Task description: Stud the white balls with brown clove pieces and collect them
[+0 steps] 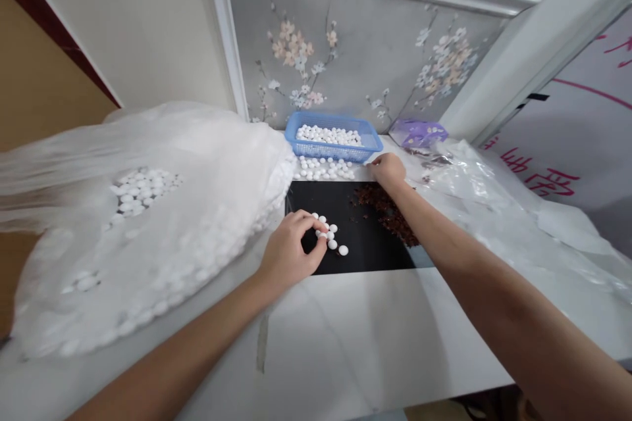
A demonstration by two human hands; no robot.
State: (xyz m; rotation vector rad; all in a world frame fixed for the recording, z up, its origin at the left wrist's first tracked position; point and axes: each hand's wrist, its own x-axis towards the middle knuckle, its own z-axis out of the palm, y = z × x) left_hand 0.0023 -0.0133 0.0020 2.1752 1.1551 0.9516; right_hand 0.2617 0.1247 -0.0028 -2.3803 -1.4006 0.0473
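My left hand (291, 251) rests on the black mat (355, 256) with its fingers curled over a small cluster of white round pieces (332, 239). My right hand (388, 168) reaches far forward, fingers bent, beside the blue basket (368, 145) that holds several white pieces. More loose white pieces (323, 168) lie in front of the basket. A pile of dark red bits (382, 207) lies on the mat under my right forearm.
A large clear plastic bag (148, 223) full of white pieces bulges at the left. Crumpled clear plastic (494, 210) covers the right side, with a purple bag (417, 133) behind it. The white tabletop (355, 342) ends near me; a flowered wall panel (355, 59) stands behind.
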